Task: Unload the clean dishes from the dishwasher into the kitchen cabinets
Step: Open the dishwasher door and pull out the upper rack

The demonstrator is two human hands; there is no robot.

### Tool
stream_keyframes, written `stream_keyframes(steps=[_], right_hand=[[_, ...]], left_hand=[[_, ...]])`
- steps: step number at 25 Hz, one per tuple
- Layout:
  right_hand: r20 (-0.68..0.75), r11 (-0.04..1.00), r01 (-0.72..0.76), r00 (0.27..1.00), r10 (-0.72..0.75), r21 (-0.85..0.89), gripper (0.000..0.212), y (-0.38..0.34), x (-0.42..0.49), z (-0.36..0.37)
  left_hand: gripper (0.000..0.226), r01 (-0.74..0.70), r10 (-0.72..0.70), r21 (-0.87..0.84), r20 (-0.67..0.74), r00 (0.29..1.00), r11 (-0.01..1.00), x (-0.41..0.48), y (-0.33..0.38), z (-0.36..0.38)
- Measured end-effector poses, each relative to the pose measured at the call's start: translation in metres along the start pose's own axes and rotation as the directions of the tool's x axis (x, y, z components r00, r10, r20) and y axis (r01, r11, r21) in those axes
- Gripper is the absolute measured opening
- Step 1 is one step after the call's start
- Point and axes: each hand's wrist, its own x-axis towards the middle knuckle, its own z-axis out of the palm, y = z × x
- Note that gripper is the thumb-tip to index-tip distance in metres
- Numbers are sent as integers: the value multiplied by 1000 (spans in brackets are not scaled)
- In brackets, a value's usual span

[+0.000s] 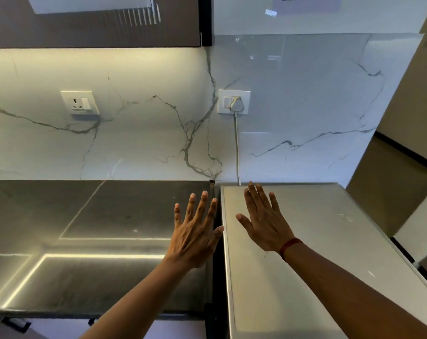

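Over dark counter (85, 216), left hand (195, 236) and right hand (265, 223) spread flat.

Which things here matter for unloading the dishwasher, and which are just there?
For the job: left hand, right hand, both open and empty; white appliance top, perhaps the dishwasher; upper cabinet.
Just there: dark counter; wall socket; white plug.

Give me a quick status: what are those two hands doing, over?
Left hand open, empty, over dark counter. Right hand open, empty, over white appliance top. No dishes in view.
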Motion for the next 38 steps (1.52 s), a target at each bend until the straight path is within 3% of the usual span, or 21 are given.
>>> stream_keyframes(steps=[6, 11, 23, 32, 38], right_hand=[[-123, 997, 74, 990, -71, 19, 73, 27, 98, -6], [-130, 997, 76, 988, -78, -24, 77, 42, 163, -13], [-113, 971, 20, 992, -48, -237, 80, 50, 292, -36], [-82, 955, -38, 997, 14, -295, 86, 53, 349, -43], [-150, 974, -37, 989, 3, -223, 80, 51, 350, -41]], left_hand=[[72, 47, -42, 59, -72, 996, 997, 70, -12, -27], [78, 29, -20, 124, -75, 997, 992, 114, -28, -40], [76, -22, 31, 73, -129, 991, 997, 201, -78, -43], [75, -3, 4, 8, -128, 992, 1000, 228, -109, -22], [75, 9, -14, -38, -133, 991, 999, 230, -114, -13]])
